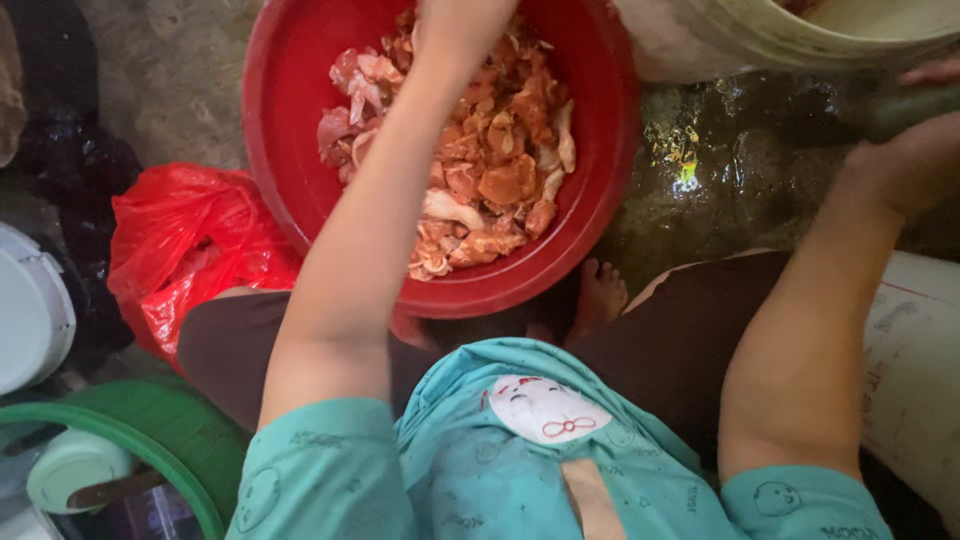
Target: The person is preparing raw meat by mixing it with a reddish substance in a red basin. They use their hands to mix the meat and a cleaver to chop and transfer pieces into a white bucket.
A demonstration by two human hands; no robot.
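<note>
A big red basin (275,150) stands on the wet floor between my knees, filled with raw meat pieces (490,170) in an orange-red marinade. My left arm reaches over the meat. My left hand (455,22) is above the far side of the pile and is mostly cut off by the top edge, so its fingers are hidden. My right hand (905,165) is out at the far right, against a blurred dark green object (905,108). Whether it grips that object is unclear.
A crumpled red plastic bag (185,250) lies left of the basin. A pale bucket (760,40) stands at top right and a white container (915,380) at right. A green tub (170,430) with a bowl and a knife is at bottom left. My bare foot (600,295) rests by the basin.
</note>
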